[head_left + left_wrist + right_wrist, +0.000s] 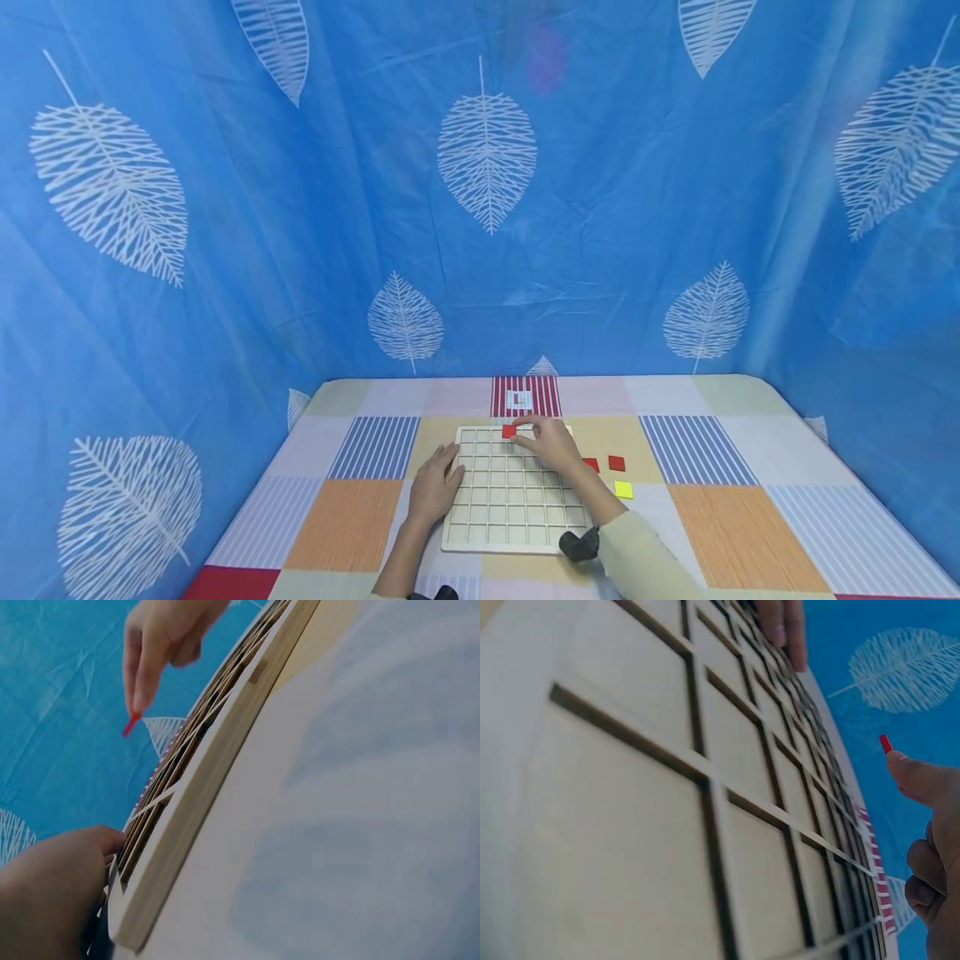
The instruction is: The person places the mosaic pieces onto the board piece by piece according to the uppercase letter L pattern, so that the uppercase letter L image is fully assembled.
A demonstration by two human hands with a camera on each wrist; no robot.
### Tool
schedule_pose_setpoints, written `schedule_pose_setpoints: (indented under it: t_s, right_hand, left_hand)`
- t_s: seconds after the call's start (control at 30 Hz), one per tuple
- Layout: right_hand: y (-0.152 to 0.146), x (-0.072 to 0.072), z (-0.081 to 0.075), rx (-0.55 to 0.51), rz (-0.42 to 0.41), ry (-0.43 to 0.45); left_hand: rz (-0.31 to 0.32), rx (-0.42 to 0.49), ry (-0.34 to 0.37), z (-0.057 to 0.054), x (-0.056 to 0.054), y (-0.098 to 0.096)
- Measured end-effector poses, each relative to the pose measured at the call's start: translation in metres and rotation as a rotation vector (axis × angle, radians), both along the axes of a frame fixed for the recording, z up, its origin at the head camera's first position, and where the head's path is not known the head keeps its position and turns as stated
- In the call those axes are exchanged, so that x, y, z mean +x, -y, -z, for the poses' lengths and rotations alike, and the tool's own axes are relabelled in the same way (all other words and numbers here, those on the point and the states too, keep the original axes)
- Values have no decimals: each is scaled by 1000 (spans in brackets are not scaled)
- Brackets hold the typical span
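A pale wooden grid board (500, 505) with raised square cells lies on the table. Between thumb and fingertips my right hand (553, 444) pinches a red square tile (509, 432) over the board's far edge. In the left wrist view the tile (132, 724) is seen edge-on, raised above the grid; the right wrist view shows the tile (886, 743) held at the fingertips too. My left hand (433, 486) rests at the board's left edge, thumb against the frame and fingers along the side.
Right of the board lie two red tiles, one apart (617, 463) and one partly behind the right forearm (592, 465), plus a yellow tile (623, 490). A patchwork-patterned cloth (352, 517) covers the table. Blue curtains (585, 250) with white leaves enclose the back and sides.
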State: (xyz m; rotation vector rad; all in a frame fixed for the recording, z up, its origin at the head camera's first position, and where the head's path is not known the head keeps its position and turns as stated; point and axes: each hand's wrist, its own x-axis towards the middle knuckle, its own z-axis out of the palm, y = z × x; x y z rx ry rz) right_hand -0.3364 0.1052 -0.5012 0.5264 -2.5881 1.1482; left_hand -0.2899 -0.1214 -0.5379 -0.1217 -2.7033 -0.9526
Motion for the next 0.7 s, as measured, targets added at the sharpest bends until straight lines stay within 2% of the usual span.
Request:
schedule_pose_setpoints:
  t_s: [0.27,0.57,0.7]
  right_hand:
    - [14,-1,17,61,-47,36]
    - [20,-2,20,167,-24,32]
    - [19,-1,18,198,-39,42]
  left_hand:
    - [8,-8,-14,1,0,0]
    - [10,-8,-33,0,0,0]
    - [7,-14,-37,0,0,1]
